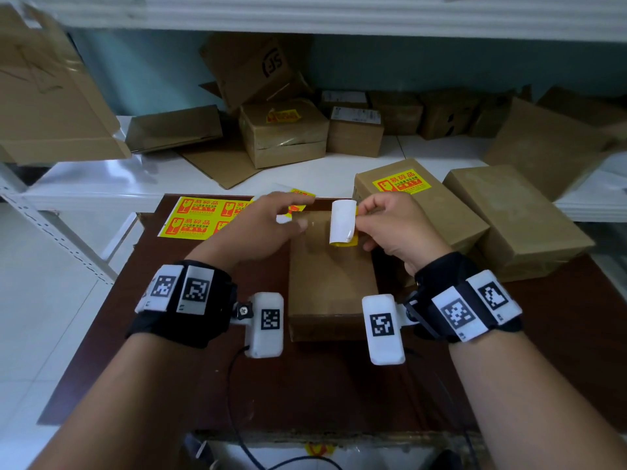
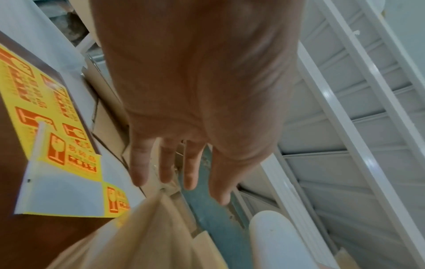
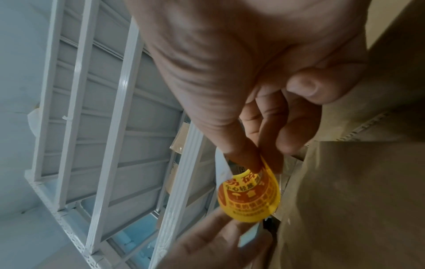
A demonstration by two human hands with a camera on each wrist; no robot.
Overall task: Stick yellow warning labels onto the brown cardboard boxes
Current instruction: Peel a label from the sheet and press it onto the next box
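Observation:
A plain brown cardboard box [image 1: 330,276] lies in the middle of the dark table [image 1: 203,368]. Over its far end my right hand [image 1: 359,215] pinches a curled yellow warning label [image 1: 343,225], white back towards the head camera. The right wrist view shows thumb and forefinger of the right hand [image 3: 260,163] on the label [image 3: 249,196], printed side out. My left hand [image 1: 298,212] hovers over the box's far left corner with fingers [image 2: 165,163] straight and nothing in them. A sheet of yellow labels [image 1: 200,215] lies at the table's far left, also seen as the label sheet [image 2: 46,109] beside the box [image 2: 149,236].
A box bearing a yellow label [image 1: 403,184] and a plain box [image 1: 515,212] stand at the right on the table. More cardboard boxes [image 1: 285,134] pile up on the white shelf [image 1: 101,184] behind. White shelf posts [image 1: 68,245] run down the left.

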